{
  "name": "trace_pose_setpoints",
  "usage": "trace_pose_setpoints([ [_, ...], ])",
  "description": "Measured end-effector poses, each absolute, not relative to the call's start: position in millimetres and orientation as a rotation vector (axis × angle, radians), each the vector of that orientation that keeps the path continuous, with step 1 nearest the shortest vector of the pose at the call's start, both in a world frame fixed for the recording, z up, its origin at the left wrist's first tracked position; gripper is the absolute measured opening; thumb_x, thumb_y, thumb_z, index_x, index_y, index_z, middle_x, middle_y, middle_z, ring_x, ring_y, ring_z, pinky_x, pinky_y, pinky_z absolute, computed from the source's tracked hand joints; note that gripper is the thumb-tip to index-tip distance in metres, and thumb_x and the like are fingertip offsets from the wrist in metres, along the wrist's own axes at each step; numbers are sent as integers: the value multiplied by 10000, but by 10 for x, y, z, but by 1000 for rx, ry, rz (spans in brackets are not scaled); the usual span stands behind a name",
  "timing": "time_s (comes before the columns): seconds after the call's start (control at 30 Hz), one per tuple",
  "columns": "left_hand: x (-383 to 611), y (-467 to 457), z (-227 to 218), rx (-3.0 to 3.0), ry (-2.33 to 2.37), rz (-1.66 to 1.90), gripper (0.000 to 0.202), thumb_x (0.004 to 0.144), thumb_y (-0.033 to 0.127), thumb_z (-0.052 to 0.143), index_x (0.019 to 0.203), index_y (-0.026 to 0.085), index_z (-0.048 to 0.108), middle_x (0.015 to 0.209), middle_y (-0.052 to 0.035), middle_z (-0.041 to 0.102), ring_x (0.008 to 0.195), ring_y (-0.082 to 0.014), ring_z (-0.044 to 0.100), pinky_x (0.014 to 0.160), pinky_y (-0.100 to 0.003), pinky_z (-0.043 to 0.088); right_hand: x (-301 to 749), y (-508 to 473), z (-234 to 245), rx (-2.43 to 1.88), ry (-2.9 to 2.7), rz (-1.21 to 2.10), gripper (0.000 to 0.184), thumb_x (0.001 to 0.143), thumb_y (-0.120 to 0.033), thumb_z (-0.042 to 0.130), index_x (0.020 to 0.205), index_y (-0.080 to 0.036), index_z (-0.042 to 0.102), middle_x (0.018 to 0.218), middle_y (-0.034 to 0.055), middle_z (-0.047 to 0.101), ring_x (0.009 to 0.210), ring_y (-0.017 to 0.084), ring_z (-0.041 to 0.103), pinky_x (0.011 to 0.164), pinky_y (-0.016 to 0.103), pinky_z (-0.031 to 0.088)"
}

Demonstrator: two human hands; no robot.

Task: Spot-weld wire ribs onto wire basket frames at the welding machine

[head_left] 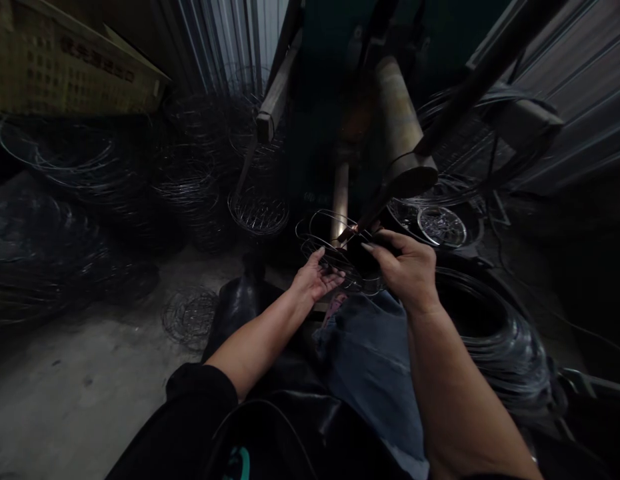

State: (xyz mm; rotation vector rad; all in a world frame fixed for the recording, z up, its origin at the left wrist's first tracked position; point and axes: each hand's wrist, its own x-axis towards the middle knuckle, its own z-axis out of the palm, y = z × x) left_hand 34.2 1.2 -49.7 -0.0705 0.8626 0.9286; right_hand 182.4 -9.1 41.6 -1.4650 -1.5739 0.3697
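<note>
A round wire frame (pixel 315 233) of thin bent metal surrounds the lower metal rod of the machine. On its left side, my left hand (pixel 315 279) supports it between the thumb and half-stretched fingers, palm turned up. My right hand (pixel 410 267) is closed in a pinch at the frame's right side, thumb forward, at what looks like a thin wire; its inner fingertips are hard to see in the dark. Between my hands, a small reddish bright spot shows where the machine's upper arm tip (pixel 354 230) meets the wire. The brass-coloured lower rod (pixel 341 193) stands just behind.
A thick metal cylinder (pixel 403 127) juts from the dark green machine above my hands. Stacks of wire rings (pixel 185 180) fill the left side. A wire coil (pixel 510 353) lies at right, below a basin of wire pieces (pixel 443 227). A yellow crate (pixel 75 73) stands upper left.
</note>
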Motion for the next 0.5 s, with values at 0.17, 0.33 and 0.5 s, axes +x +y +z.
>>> trace_pose_setpoints([
  [0.17,372,-1,-537,-78,861,891,419,825,509,615,893,96,617,670,-81,608,647,-215,667,660,-346,576,1806,-98,412,-1468,-1581,339,245,751,-376,690,888,-180,747,867,66,733,810,240,679,784,380,534],
  [0.33,397,-27,-559,-85,845,892,433,815,522,621,885,94,611,672,-82,612,657,-219,674,658,-346,580,1808,-134,438,-1468,-1621,238,234,778,-359,674,925,-187,733,893,68,731,837,249,673,795,385,526],
  [0.5,396,-47,-530,-90,863,905,411,811,509,634,872,103,601,645,-57,585,638,-210,668,654,-342,582,1740,-468,378,-1434,-1730,-122,191,847,-321,616,974,-200,695,948,92,715,884,265,651,833,414,506],
])
